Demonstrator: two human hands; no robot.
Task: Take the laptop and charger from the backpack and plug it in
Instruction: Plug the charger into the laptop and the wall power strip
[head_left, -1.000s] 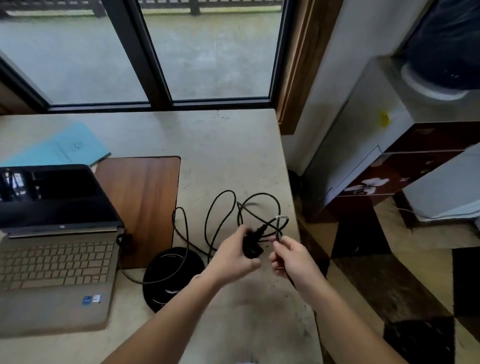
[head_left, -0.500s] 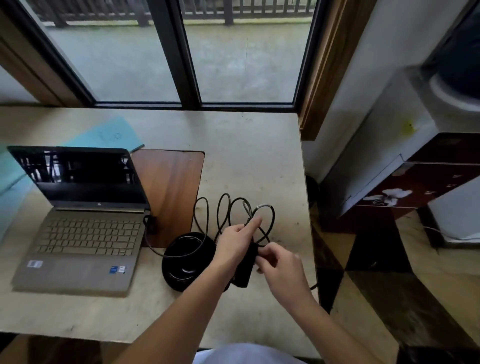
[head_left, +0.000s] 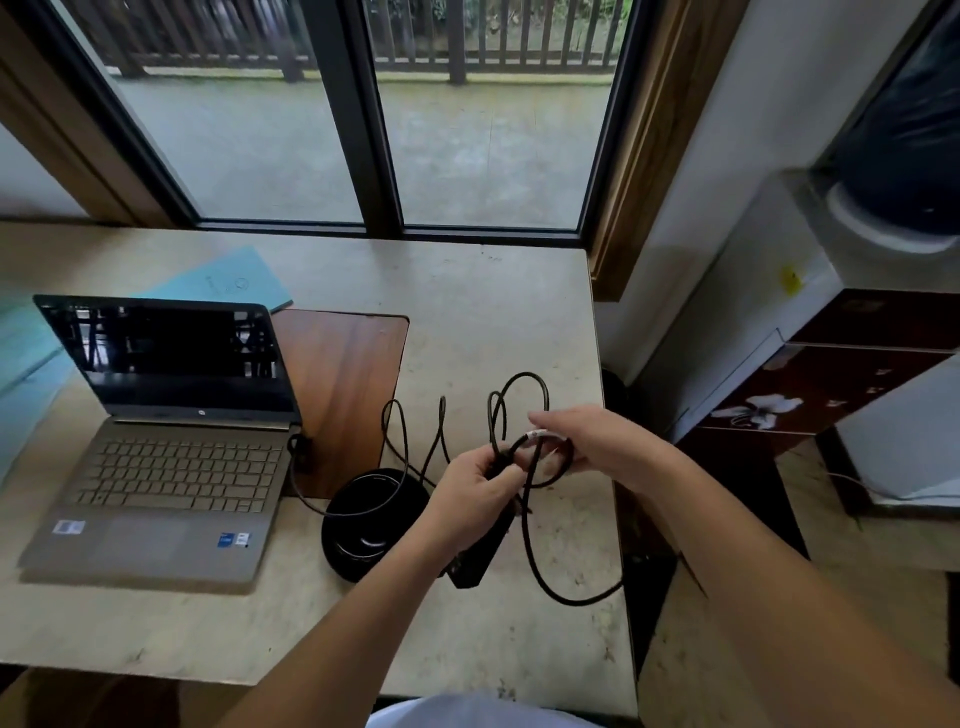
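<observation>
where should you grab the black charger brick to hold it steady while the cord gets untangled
Grip the charger brick across its long flat sides, near the upper end where the cord leaves it, coming from the left as the left hand does. It hangs tilted over the table, so a side pinch there looks steadiest, leaving the right hand free to work the cable loops.

A pale stone surface (head_left: 493, 312) meets a dark-framed window (head_left: 374, 114) at the far side; a white cabinet (head_left: 753, 312) stands right.
</observation>
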